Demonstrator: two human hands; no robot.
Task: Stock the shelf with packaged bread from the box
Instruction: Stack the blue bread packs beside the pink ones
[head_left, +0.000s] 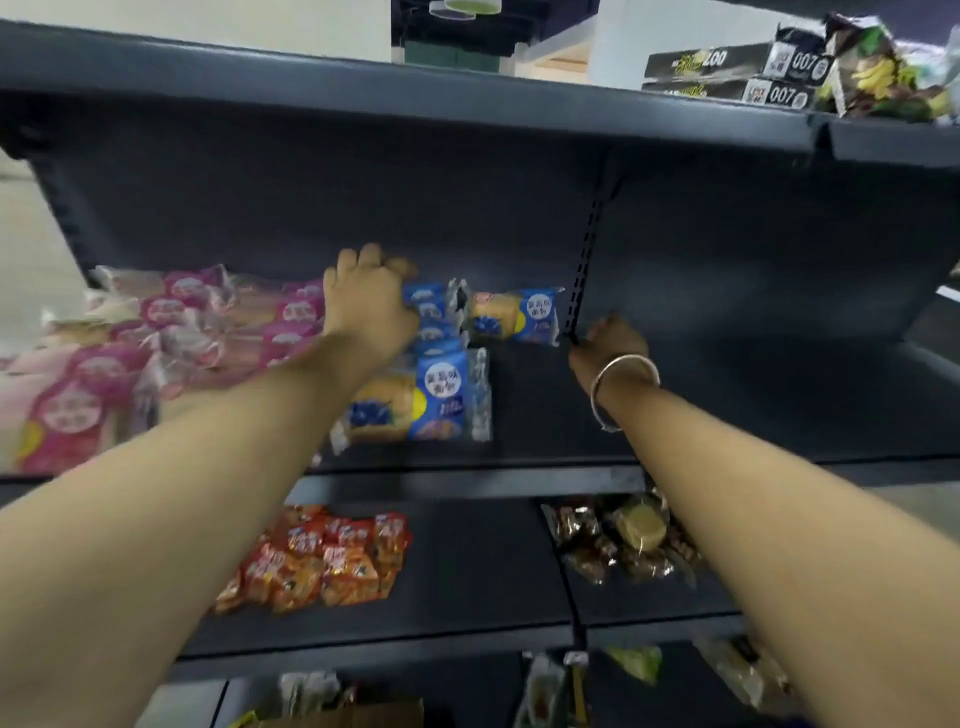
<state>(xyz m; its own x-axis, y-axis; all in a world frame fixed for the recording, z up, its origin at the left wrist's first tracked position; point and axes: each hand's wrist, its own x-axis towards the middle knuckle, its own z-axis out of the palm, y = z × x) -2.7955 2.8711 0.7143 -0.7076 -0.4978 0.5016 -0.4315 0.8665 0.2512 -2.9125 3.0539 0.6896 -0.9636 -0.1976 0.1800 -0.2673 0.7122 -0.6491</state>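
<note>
Blue packaged bread lies in the middle of the dark shelf (519, 415): one pack at the front (415, 400), one lying crosswise at the back (514, 314), and a few stacked between them (434, 312). My left hand (369, 296) reaches to the back of the shelf and its fingers curl over the top of the stacked blue packs. My right hand (615, 338), with a bangle on the wrist, hovers just right of the crosswise pack by the slotted upright. Its fingers hang loosely curled and nothing shows in them. A cardboard box edge (363, 714) shows at the bottom.
Pink bread packs (156, 343) fill the shelf's left side. The shelf below holds orange snack packs (322, 561) and brown wrapped snacks (623, 540). Black boxes (737, 73) and a snack bag (878, 67) sit on the top shelf. The right bay (779, 395) shows bare shelf.
</note>
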